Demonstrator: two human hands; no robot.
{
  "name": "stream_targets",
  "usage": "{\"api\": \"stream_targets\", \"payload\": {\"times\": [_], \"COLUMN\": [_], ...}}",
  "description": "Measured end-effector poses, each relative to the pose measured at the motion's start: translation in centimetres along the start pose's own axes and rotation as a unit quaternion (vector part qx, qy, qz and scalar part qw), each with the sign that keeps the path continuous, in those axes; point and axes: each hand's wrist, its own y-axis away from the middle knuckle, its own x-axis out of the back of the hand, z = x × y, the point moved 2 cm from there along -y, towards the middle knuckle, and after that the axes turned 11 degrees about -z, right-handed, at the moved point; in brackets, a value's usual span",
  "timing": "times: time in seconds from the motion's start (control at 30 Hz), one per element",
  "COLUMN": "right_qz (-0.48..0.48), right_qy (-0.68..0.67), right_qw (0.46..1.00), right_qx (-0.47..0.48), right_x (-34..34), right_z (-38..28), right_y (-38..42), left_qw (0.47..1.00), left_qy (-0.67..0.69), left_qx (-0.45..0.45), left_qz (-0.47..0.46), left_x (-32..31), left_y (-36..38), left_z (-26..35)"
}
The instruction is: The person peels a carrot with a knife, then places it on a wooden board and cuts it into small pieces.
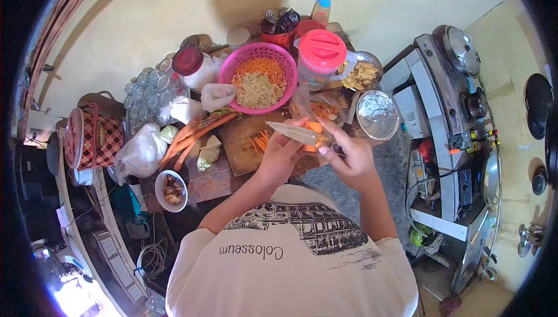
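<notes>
My right hand [353, 157] is closed on the handle of a knife [290, 131], whose wide blade points left across a piece of carrot [314, 126]. Orange shows both above and below the blade. My left hand [283, 153] grips the carrot from the left, its fingers partly hidden behind the blade. Both hands are raised in front of my chest, near the table's edge. Below and left of them, cut carrot strips [260, 141] lie on a wooden cutting board [235, 153]. Several whole carrots [189, 137] rest left of the board.
A pink basket [225, 73] holds shredded carrot and pale shreds. Beside it stand a pitcher with a red lid [323, 48] and a bowl of yellowish food [361, 74]. A white bowl [181, 202] sits at the front left, glass jars [145, 99] behind. A stove [447, 84] stands right.
</notes>
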Motion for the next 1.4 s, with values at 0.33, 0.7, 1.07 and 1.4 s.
{"api": "stream_targets", "payload": {"times": [0.33,0.7,1.07,1.4], "right_qz": [0.111,0.044,-0.029,-0.044], "right_qy": [0.068,-0.115,-0.014,0.011], "right_qw": [0.991,0.991,0.999,0.999], "right_qx": [0.029,-0.059,-0.003,-0.01], "right_x": [-1.5,-0.9,-0.2,-0.3], "right_z": [1.0,2.8,0.4,0.2], "right_y": [-0.3,-0.3,0.4,0.0], "left_qw": [0.999,0.997,0.995,0.998], "left_qy": [-0.036,0.052,-0.003,0.0], "left_qx": [0.033,0.064,0.04,0.054], "left_qz": [0.021,-0.013,-0.092,-0.043], "left_x": [-0.8,0.3,0.2,0.5], "left_y": [0.6,-0.7,-0.5,0.2], "left_z": [-0.3,-0.4,0.7,0.5]}}
